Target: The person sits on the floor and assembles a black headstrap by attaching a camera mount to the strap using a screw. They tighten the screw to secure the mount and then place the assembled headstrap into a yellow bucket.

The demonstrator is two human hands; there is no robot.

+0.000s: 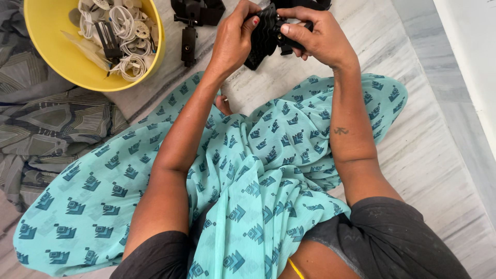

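I sit on the floor with a turquoise patterned cloth over my crossed legs. Both hands are raised in front of me around a black plastic ribbed part. My left hand grips its left side, thumb on top. My right hand pinches its right end, where a small knob or screw sits. The far part of the black piece is cut off by the top edge of the view.
A yellow plastic bowl at the upper left holds white cables, small round parts and black pieces. Another black mount-like part lies on the marble floor beside it. A grey patterned cloth lies at left. A white wall runs along the right.
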